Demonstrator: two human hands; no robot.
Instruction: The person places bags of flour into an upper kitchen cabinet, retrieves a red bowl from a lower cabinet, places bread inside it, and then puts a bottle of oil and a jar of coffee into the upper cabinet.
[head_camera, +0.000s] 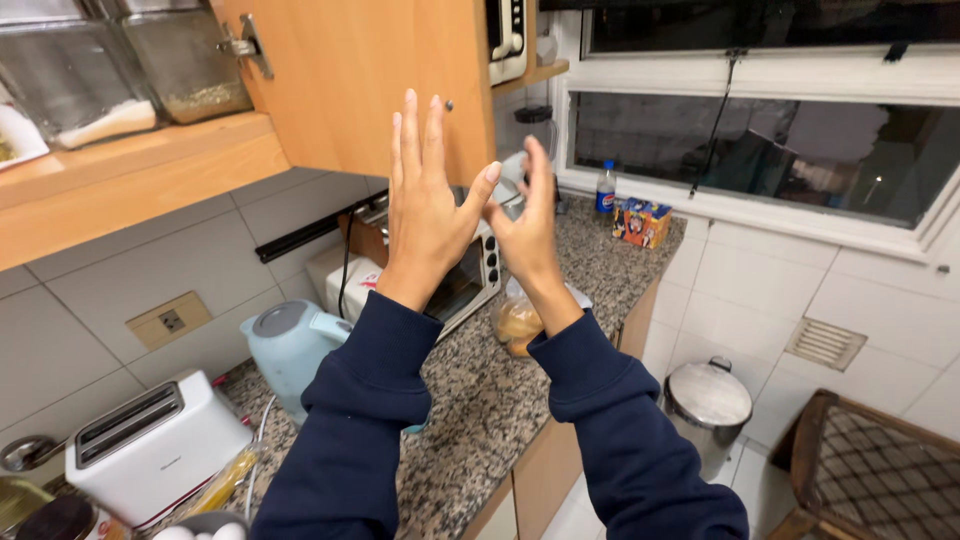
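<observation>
granite counter (480, 400) below tiled wall; yellow-blue carton (643, 222) beside bottle (605, 188) near window; left hand (425, 205), right hand (525, 225) open, empty.

Both arms rose from the bottom of the frame toward its upper middle, each in a dark blue sleeve down to the wrist. The left hand (425, 205) was spread flat, back to the camera, fingers straight and pointing up. The right hand (527, 225) stood just beside it, edge-on, fingers upright; its fingertips met the left thumb. Neither hand held anything.
</observation>
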